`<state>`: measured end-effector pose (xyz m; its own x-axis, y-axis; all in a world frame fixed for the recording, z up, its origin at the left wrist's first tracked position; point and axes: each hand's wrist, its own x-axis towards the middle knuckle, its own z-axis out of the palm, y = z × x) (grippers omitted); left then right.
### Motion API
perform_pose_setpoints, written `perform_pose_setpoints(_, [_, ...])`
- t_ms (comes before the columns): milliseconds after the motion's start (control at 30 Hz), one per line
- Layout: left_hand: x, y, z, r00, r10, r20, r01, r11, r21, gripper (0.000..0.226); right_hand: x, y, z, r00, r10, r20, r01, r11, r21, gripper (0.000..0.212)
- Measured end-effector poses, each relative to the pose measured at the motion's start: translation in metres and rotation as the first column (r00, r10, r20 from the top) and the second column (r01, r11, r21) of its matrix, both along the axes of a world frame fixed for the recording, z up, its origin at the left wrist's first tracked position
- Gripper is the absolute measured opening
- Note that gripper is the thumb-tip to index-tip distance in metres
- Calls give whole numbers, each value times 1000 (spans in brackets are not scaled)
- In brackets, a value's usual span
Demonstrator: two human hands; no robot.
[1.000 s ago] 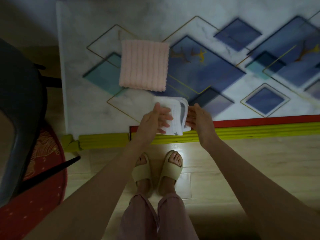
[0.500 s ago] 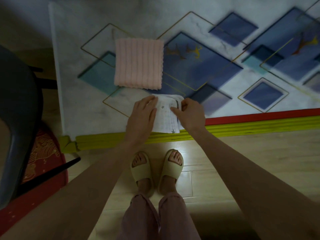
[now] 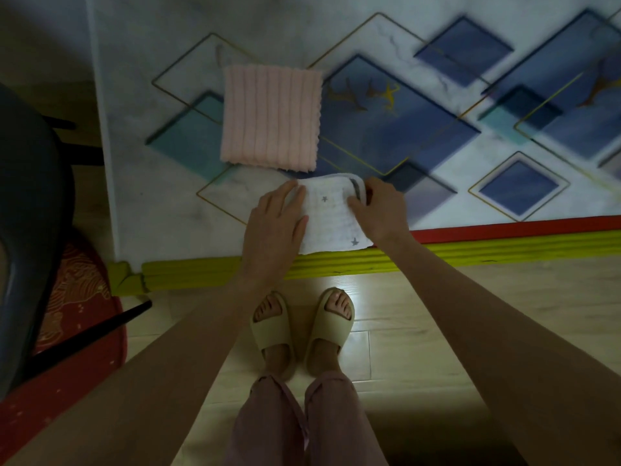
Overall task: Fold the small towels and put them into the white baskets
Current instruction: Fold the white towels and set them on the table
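So the biggest thing here is the desk [image 3: 369, 38], covered in a marble-look pattern with blue and teal diamonds, with a red and yellow-green strip along the near edge where the person stands in slides. Off to the left there's a dark chair [image 3: 23, 213] over a red rug. On the desk, a bit back from the edge, the pink ribbed towel [image 3: 270, 117] lies flat and squared, probably parked there so it's out of the way while the other one gets worked on. Right in front of it, close to the near edge, is the white star towel [image 3: 331, 216], already folded small. The left hand [image 3: 274, 227] lies flat on its left side, fingers straight, so that grip is released and just pressing, which I'd guess is to pin the layers so they don't spring open. The right hand [image 3: 381, 210] has its grip curled round the towel's right edge near the far corner, likely tidying or tucking the fold. No white baskets anywhere in view, so the putting-away part looks not yet done for either towel
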<state>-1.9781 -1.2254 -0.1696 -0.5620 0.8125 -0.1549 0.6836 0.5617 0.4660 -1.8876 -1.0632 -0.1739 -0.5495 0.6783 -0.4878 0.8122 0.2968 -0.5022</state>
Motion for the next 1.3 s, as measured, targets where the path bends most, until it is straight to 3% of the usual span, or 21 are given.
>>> perform_pose_setpoints(100, [1,9,-9,986,-106,-130,115,992,61,38,1,0,-1,998,66,0,-66,998,7,17])
perform_pose_setpoints(233, [3,12,-33,921,-336,-199,301,935,-186,53,6,-5,-1,997,41,-71,-38,998,44,19])
perform_pose_setpoints(333, [2,4,-51,906,-360,-223,313,924,-218,60,11,-12,-1,983,-49,-174,56,998,36,24])
perform_pose_setpoints(433, [-1,5,-59,892,-380,-245,335,919,-207,63,14,-19,-2,989,-116,-97,127,985,118,33])
perform_pose_setpoints(600, [1,7,-51,892,-394,-220,333,904,-266,65,8,-25,1,976,-174,130,175,985,-1,33])
perform_pose_setpoints(700, [2,10,-40,925,-354,-142,331,930,-161,61,6,-17,6,974,-224,-20,221,971,-95,18])
perform_pose_setpoints(800, [4,16,-19,985,-170,-2,170,981,89,55,8,2,18,901,-355,-248,317,931,-181,18])
perform_pose_setpoints(867, [3,21,-6,996,-82,-29,86,977,196,51,6,20,25,871,-369,-324,313,925,-214,14])
perform_pose_setpoints(967, [-7,38,3,994,-86,-64,96,978,187,50,-5,51,26,865,-330,-377,273,941,-197,16])
perform_pose_setpoints(1067, [-25,64,0,992,-87,-91,94,993,75,51,-19,81,21,827,-415,-379,349,908,-232,25])
perform_pose_setpoints(1133, [-32,81,-4,988,-99,-116,100,995,6,54,-23,99,11,809,-471,-353,407,881,-243,17])
perform_pose_setpoints(1200, [-36,97,-9,982,-118,-146,112,992,-49,57,-23,110,2,872,-407,-272,399,913,-87,6])
perform_pose_setpoints(1300, [-34,120,-14,975,-141,-174,125,987,-102,58,-23,114,0,935,-204,-289,305,879,366,29])
